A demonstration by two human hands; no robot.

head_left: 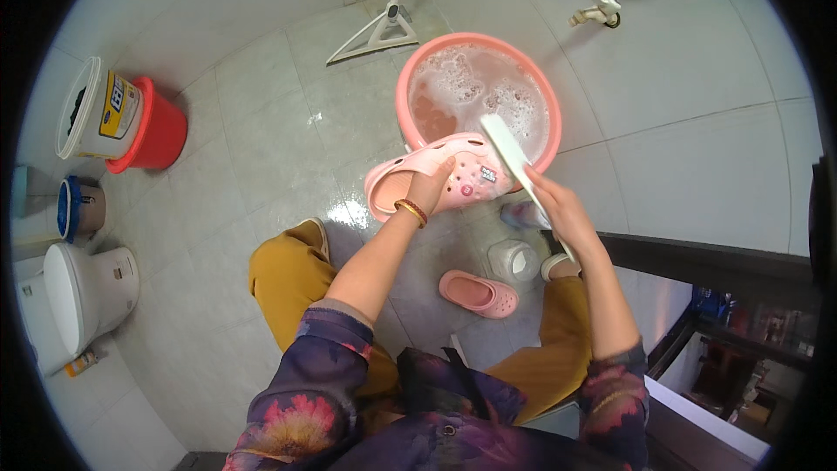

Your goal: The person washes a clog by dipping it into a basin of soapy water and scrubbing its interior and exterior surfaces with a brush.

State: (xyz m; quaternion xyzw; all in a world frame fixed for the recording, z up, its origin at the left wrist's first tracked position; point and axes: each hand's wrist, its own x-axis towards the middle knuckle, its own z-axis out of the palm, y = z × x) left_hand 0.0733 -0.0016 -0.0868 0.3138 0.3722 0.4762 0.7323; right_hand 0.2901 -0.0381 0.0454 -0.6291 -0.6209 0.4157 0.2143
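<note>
A pink clog [471, 157] with holes and small charms is gripped in my left hand [430, 185], its toe pointing right over the near rim of a pink basin [549, 96]. Soapy, cloudy water with patches of foam fills the basin. My right hand [565, 214] is closed around the handle of a long white scrub brush [507, 146]. The brush head lies against or just beside the clog's toe; its bristles are hidden from me. A second pink clog [478, 294] rests on the floor between my feet.
Beside the second clog stands a clear plastic jar [514, 260]. A squeegee [384, 37] leans behind the basin, and a tap [597, 11] juts from the right wall. At left are a red bucket [161, 126], a white tub [91, 113], a bin [83, 208] and a toilet [87, 296].
</note>
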